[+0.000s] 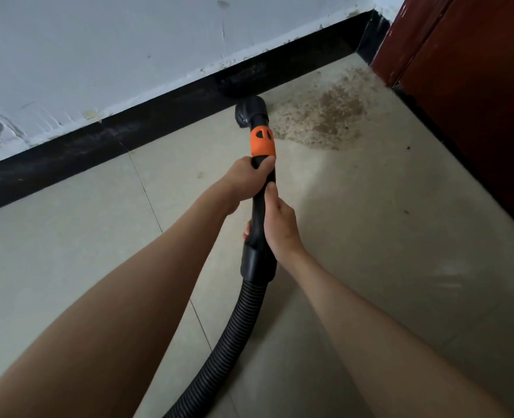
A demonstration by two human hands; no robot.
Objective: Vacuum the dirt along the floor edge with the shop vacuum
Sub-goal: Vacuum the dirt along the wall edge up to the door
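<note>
- The left hand grips the black wand just below its orange collar, fingers curled round the tube with the thumb across the top
- The right hand grips the same wand lower down, just behind the left hand, thumb lying along the tube and fingertips showing on its far side
- The wand points away from the person toward the skirting, and its round black nozzle sits on the floor right at the skirting's foot
- The dirt, a brown gritty patch, lies on the tiles just right of the nozzle, spreading toward the corner beside the red-brown door
- A ribbed black hose runs from the wand's end down between the forearms to the bottom edge
- Above the skirting the white wall is scuffed and chipped
</note>
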